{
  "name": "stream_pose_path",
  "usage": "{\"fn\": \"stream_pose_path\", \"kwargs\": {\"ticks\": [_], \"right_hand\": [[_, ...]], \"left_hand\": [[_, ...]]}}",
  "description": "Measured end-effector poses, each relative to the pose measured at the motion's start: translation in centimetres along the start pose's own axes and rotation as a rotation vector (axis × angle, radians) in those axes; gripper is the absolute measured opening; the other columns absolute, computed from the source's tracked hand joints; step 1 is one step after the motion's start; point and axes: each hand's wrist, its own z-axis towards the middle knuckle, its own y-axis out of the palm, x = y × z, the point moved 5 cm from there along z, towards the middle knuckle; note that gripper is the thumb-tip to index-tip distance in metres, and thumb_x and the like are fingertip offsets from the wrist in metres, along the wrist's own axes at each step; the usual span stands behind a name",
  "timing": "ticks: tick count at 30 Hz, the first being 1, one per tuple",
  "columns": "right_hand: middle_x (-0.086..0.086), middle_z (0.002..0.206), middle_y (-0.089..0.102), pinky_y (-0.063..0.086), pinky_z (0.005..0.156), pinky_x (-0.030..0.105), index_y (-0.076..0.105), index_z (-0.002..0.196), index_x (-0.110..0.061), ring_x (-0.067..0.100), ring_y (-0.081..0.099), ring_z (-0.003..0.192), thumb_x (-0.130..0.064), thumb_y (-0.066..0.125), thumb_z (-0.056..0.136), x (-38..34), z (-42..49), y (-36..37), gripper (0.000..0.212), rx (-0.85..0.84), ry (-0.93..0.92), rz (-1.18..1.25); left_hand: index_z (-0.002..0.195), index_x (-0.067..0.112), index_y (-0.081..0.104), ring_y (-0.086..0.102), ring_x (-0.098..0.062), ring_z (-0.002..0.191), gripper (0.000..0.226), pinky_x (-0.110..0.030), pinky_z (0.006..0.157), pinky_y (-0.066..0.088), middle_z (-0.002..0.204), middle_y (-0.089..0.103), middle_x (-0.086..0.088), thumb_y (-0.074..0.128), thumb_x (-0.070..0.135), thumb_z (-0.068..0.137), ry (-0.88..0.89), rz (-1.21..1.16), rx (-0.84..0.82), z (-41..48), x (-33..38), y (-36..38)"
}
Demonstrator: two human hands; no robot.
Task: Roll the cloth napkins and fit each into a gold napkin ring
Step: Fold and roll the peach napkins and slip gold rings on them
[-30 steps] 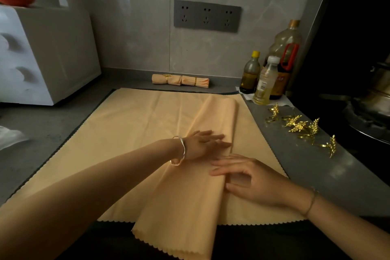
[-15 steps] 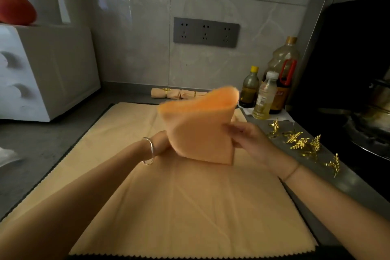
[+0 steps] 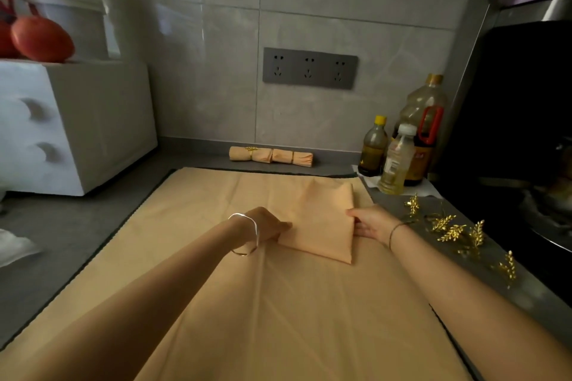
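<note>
The left hand [image 3: 269,226] and right hand [image 3: 368,223] pinch the folded napkin [image 3: 318,219] between them. Folding step; rolling tightly should follow

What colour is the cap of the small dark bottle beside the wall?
Yellow cap on the dark bottle, seen best in the head view.

The folded napkin [image 3: 322,219] is plain pale peach, matching the wide cloth [image 3: 278,318] under it, which has a dark border. The bench [image 3: 62,226] is mid grey. At its back edge the rolled napkins [image 3: 270,155] are peach, banded in gold. Along its right edge the napkin rings [image 3: 452,230] are bright gold with a leaf-sprig pattern. The wall tiles [image 3: 340,9] are pale grey, faintly veined, and the socket plate [image 3: 309,68] is dark grey. The drawer box [image 3: 93,120] is white and the fruit [image 3: 41,39] orange-red. The small bottle [image 3: 373,145] is brownish with a yellow cap.
</note>
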Motion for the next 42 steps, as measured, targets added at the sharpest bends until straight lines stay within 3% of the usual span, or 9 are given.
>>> {"fn": "stream_pose_path", "kwargs": {"ticks": [3,10,17,20,29,33,36,39,42], "right_hand": [[0.02,0.125,0.057,0.049,0.08,0.033,0.047,0.128,0.002,0.03,0.057,0.113,-0.006,0.055,0.092,0.0,-0.2,-0.3,0.038,-0.009,-0.021,-0.054],[0.009,0.082,0.063,0.039,0.049,0.021,0.059,0.098,-0.013,0.016,0.055,0.062,-0.044,0.056,0.09,0.9,-3.8,-1.3,0.032,-0.162,-0.03,-0.486],[0.0,0.044,0.049,0.024,0.032,0.014,0.057,0.084,-0.005,0.002,0.035,0.03,-0.017,0.057,0.093,3.9,-7.2,-2.1,0.015,-0.161,-0.234,-0.391],[0.002,0.048,0.051,0.03,0.037,0.017,0.052,0.074,-0.007,0.008,0.042,0.04,-0.007,0.06,0.09,4.3,-6.8,-2.0,0.017,-0.018,-0.35,-0.23],[-0.005,0.061,0.047,0.027,0.046,0.027,0.042,0.081,-0.02,0.011,0.043,0.054,-0.026,0.06,0.088,4.5,-7.3,-2.0,0.02,0.254,-0.581,-0.745],[-0.009,0.066,0.045,0.034,0.049,0.027,0.047,0.096,-0.017,0.013,0.046,0.059,-0.028,0.057,0.09,3.7,-9.0,-2.2,0.016,0.363,-0.788,-0.85],[-0.006,0.109,0.058,0.044,0.079,0.027,0.059,0.112,-0.019,0.013,0.055,0.099,-0.036,0.042,0.092,3.2,-9.8,-1.7,0.032,0.243,-0.999,-0.837],[-0.015,0.149,0.028,0.015,0.112,0.022,0.043,0.139,-0.025,0.0,0.02,0.137,-0.05,0.018,0.091,4.2,-9.7,-0.2,0.059,-0.034,-0.983,-0.99],[-0.024,0.152,-0.003,-0.007,0.116,0.024,0.011,0.147,-0.036,-0.006,-0.011,0.14,-0.044,0.015,0.1,6.1,-9.2,0.3,0.048,-0.23,-0.814,-1.152]], "left_hand": [[0.071,0.015,0.061,0.048,-0.008,0.065,0.037,-0.022,0.074,0.036,0.071,0.056,0.006,0.052,0.044,0.091,0.062,0.016,-0.01,-0.6,0.8,0.7],[0.063,0.016,0.057,0.051,0.0,0.042,0.027,-0.006,0.042,0.038,0.045,0.056,0.012,0.065,0.027,0.086,0.129,-0.285,0.005,-2.5,0.5,2.2],[0.059,0.019,0.061,0.052,-0.003,0.056,0.029,-0.014,0.058,0.042,0.049,0.058,0.013,0.064,0.03,0.086,0.106,-0.24,0.059,-3.7,-0.1,3.1],[0.06,0.02,0.062,0.054,-0.005,0.059,0.027,-0.016,0.064,0.045,0.058,0.061,0.01,0.063,0.028,0.086,0.106,-0.212,0.053,-4.1,0.1,3.2],[0.06,0.021,0.061,0.057,-0.013,0.072,0.027,-0.024,0.076,0.048,0.065,0.061,0.008,0.059,0.026,0.087,0.134,-0.071,0.058,-4.6,0.7,3.5],[0.097,0.016,0.057,0.054,-0.015,0.08,0.02,-0.024,0.066,0.044,0.088,0.06,0.001,0.058,0.033,0.086,0.163,0.043,0.162,-6.0,1.3,3.4],[0.138,0.021,0.03,0.038,-0.023,0.123,0.052,-0.032,0.1,0.034,0.137,0.04,-0.004,0.047,0.041,0.092,0.378,0.35,0.38,-6.9,2.5,3.6],[0.15,0.026,0.005,0.003,-0.016,0.144,0.056,-0.031,0.116,0.002,0.158,0.004,0.006,0.026,0.042,0.1,0.573,0.54,0.262,-6.7,3.2,5.4],[0.15,0.03,-0.001,-0.007,-0.014,0.145,0.053,-0.033,0.116,-0.007,0.158,-0.004,0.008,0.015,0.042,0.101,0.535,0.573,0.125,-5.8,2.2,7.2]]}}
